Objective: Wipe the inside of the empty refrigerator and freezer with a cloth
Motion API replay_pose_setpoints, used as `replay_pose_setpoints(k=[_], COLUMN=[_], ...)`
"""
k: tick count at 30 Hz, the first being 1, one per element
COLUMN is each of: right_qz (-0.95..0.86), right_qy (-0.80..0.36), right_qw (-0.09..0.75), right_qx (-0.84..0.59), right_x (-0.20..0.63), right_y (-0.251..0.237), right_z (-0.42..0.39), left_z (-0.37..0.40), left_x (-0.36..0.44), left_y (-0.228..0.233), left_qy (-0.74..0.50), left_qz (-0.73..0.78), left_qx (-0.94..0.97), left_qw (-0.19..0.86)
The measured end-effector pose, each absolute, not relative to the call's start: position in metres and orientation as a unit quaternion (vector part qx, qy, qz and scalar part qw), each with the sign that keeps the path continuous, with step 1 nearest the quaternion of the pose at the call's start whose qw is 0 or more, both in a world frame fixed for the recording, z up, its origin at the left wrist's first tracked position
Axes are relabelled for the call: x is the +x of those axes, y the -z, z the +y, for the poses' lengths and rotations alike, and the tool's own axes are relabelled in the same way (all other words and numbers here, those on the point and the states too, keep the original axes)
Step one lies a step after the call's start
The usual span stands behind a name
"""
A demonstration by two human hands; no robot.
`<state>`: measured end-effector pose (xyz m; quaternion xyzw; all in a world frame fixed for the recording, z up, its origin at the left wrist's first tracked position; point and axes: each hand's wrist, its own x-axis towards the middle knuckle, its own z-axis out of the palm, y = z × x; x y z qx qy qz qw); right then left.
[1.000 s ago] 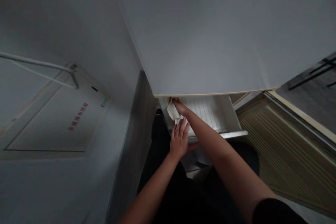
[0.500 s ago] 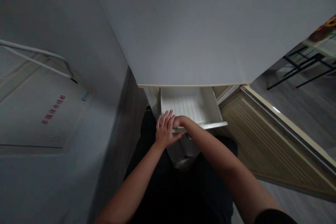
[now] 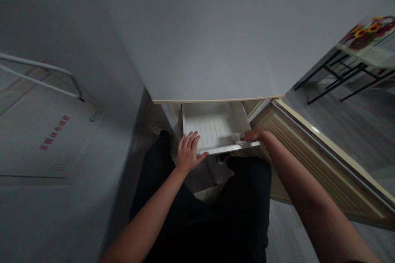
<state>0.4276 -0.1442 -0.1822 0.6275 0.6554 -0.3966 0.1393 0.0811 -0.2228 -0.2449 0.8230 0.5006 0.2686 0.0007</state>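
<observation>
A white drawer [image 3: 212, 109] with a ribbed floor is pulled out from the lower part of a tall refrigerator. My left hand [image 3: 187, 153] holds the drawer's front left corner, fingers over the rim and thumb along the outside. At the front right corner, my right hand [image 3: 253, 135] presses a crumpled white cloth [image 3: 240, 139], possibly a tissue, against the inside of the front wall. Its fingertips are partly hidden. Apart from the cloth, nothing lies in the visible part of the drawer.
The refrigerator door [image 3: 308, 160] stands open on the right. Its broad pale top [image 3: 212, 49] fills the upper middle. On the left are a wall panel with red lettering [image 3: 54, 132] and a white metal rail [image 3: 40, 63]. Flowers [image 3: 365, 31] rest on a table at far right.
My right hand has moved right along the drawer's front wall, from beside my left hand to the right corner, and the cloth now shows. My left hand keeps its hold.
</observation>
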Motion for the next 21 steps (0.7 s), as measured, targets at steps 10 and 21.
replay_pose_setpoints(k=[10, 21], right_qz=[0.818, 0.764], right_qy=[0.080, -0.024], right_qw=[-0.024, 0.138], right_qx=[0.569, 0.630], right_x=[0.429, 0.409], right_y=[0.178, 0.210], right_z=[-0.125, -0.100], left_z=[-0.221, -0.221], left_x=[0.080, 0.080], left_y=[0.249, 0.246], left_qy=[-0.278, -0.254], left_qz=[0.497, 0.497], left_qx=[0.822, 0.829], left_qw=[0.008, -0.022])
